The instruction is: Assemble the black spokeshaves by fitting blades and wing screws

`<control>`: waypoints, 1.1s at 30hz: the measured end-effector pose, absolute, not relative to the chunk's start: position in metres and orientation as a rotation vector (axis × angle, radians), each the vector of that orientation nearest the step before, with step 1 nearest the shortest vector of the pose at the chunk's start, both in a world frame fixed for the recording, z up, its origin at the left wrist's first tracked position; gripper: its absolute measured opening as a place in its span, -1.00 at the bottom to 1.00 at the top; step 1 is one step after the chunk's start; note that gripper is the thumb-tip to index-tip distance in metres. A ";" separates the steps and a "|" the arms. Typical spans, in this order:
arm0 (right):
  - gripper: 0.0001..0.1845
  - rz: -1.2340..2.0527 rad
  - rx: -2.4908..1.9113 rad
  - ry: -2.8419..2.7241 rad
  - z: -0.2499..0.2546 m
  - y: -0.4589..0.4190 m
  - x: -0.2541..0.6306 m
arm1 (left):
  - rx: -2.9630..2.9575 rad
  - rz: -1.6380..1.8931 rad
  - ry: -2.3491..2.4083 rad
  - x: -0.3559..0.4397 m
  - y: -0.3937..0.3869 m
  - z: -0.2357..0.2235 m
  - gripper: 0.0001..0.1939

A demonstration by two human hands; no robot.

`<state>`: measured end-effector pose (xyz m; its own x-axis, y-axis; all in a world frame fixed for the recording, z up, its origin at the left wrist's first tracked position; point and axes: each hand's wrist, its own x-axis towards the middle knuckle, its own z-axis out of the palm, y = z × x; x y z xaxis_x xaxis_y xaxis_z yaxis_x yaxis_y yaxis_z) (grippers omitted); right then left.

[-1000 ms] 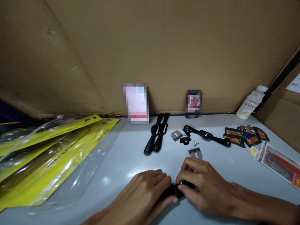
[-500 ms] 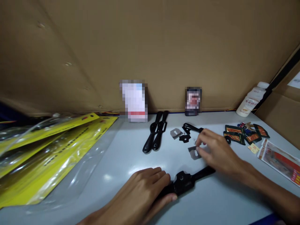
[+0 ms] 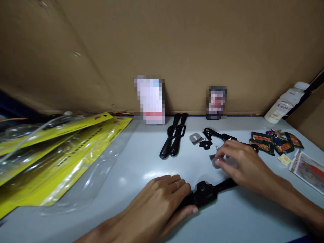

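My left hand (image 3: 162,199) lies over one end of a black two-handled tool (image 3: 210,192) near the table's front edge, fingers curled on its handle. My right hand (image 3: 240,162) rests further back, its fingertips pinching a small flat grey metal plate (image 3: 214,161) on the table. Just behind it lie a small silver screw (image 3: 217,147), a black clamp piece (image 3: 205,144), a second grey plate (image 3: 196,138) and another black tool body (image 3: 217,135). Two more black tools (image 3: 174,138) lie side by side further left.
Yellow blister-pack cards in clear plastic (image 3: 58,155) cover the left of the grey table (image 3: 131,162). A cardboard wall (image 3: 162,50) stands behind. At the right are dark sachets (image 3: 275,143), a printed leaflet (image 3: 307,168) and a white bottle (image 3: 283,108).
My right hand left the black tool under my left hand and reached back to the small grey plate, where it now stays. The left hand kept its hold.
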<state>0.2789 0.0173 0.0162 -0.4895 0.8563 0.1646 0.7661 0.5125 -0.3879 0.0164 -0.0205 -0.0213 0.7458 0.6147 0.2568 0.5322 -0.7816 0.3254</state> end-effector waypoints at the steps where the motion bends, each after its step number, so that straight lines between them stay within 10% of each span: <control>1: -0.91 0.481 -1.283 -2.431 0.015 0.011 0.272 | 2.714 0.529 0.905 0.016 -0.021 -0.022 -0.52; 20: -0.81 1.160 -1.311 -2.199 0.007 0.014 0.258 | 2.799 0.360 0.961 0.022 -0.020 -0.022 -0.73; 33: -0.85 0.454 -1.564 -2.348 -0.002 0.051 0.241 | 2.840 0.340 1.001 0.023 -0.018 -0.018 -0.72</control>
